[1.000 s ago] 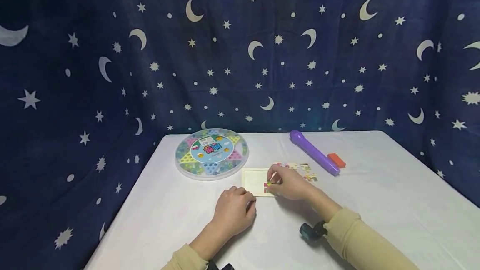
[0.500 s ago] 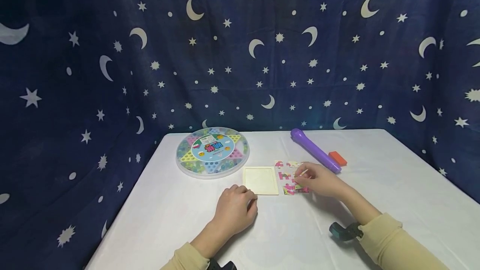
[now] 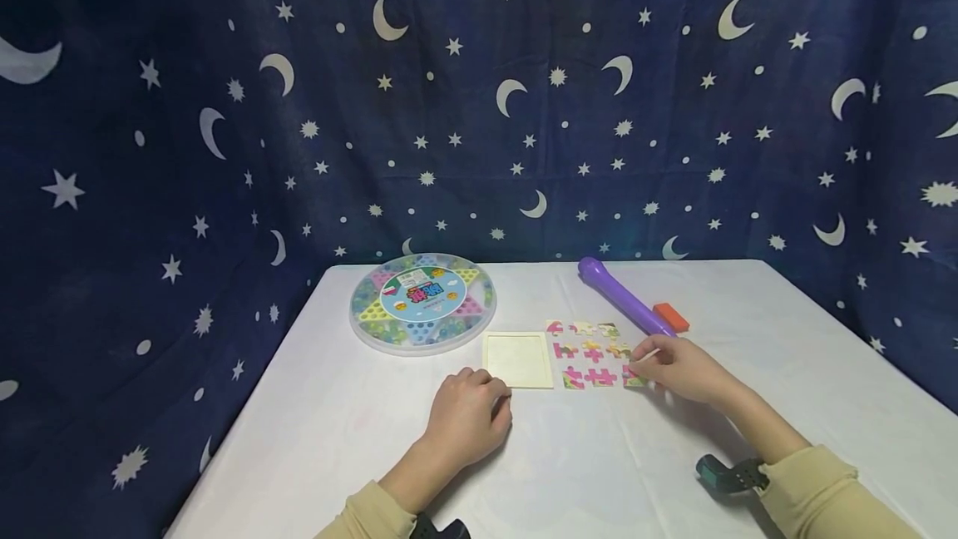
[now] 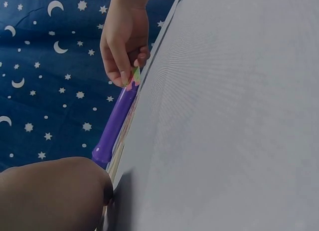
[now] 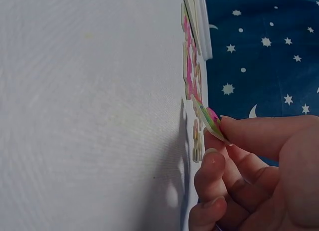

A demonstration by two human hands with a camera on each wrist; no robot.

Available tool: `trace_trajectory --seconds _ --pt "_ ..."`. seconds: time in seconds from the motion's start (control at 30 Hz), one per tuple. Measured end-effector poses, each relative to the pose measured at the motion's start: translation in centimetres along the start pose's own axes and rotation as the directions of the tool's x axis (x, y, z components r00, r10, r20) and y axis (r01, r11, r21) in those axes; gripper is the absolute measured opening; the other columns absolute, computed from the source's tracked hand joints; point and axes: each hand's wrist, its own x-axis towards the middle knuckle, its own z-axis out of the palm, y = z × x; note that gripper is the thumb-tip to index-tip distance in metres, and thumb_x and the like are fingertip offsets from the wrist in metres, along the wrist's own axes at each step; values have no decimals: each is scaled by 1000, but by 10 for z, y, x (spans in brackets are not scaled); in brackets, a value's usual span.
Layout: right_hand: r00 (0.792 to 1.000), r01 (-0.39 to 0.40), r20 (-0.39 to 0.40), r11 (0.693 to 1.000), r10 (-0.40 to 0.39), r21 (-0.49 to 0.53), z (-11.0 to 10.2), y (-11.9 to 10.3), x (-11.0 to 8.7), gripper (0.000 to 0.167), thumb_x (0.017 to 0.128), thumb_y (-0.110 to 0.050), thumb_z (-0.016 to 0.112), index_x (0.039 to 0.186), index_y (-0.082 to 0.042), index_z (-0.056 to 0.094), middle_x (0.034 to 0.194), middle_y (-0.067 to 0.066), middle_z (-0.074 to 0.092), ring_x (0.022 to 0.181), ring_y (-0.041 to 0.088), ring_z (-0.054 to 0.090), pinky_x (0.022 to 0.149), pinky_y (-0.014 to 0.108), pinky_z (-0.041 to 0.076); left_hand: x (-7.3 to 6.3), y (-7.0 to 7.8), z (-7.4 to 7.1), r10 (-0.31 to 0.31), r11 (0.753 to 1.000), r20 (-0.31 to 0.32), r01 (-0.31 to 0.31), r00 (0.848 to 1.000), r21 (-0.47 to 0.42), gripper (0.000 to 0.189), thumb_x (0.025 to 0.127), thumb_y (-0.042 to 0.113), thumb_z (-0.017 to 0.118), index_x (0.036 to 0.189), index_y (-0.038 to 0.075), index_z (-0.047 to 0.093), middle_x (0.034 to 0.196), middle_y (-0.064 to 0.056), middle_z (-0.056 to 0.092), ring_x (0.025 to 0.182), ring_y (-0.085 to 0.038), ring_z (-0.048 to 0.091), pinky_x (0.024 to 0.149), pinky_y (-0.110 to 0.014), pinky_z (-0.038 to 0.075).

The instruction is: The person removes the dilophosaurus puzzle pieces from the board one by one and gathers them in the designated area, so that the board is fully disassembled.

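My right hand pinches a pink and green jigsaw piece between thumb and fingers. In the right wrist view that puzzle piece is tilted, one edge by the table. Several other jigsaw pieces lie spread in rows left of this hand, with small gaps between most of them. My left hand rests on the table with its fingers loosely bent, fingertips right at the near edge of a pale square puzzle tray. The tray is bare inside. In the left wrist view, the left hand hides part of the tray.
A round Chinese checkers board with marbles under its clear cover lies at the back left. Behind my right hand are a purple microphone-shaped stick and an orange block. A starry dark blue curtain stands behind the white table.
My right hand has moved from over the tray, rightward across the jigsaw pieces, to their near right corner, carrying a piece there. The left hand has stayed by the tray.
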Motion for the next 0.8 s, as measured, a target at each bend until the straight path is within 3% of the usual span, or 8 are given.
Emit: trace_trajectory --seconds 0.43,0.67,0.8 --pt "1000 12 -21 1000 -13 -20 3 1 1 30 94 -28 75 111 -6 65 80 7 61 67 24 57 57 36 46 0 -1 2 -6 1000 10 7 1000 -17 5 85 21 75 86 17 77 78 3 66 71 -18 61 59 -35 47" --pt "990 56 -119 986 -75 -155 11 16 1 31 91 -33 78 106 -8 67 93 -1 67 93 24 64 79 45 54 -2 -1 5 -4 999 7 4 1000 -34 6 85 22 75 88 17 77 83 3 67 75 -17 61 62 -36 48" --pt "989 47 -135 992 -63 -116 12 15 0 33 93 -35 76 108 -7 67 95 1 68 92 24 64 74 41 54 -3 -2 8 -16 999 -8 16 1000 -42 6 85 21 75 90 17 75 88 2 67 81 -18 62 66 -38 49"
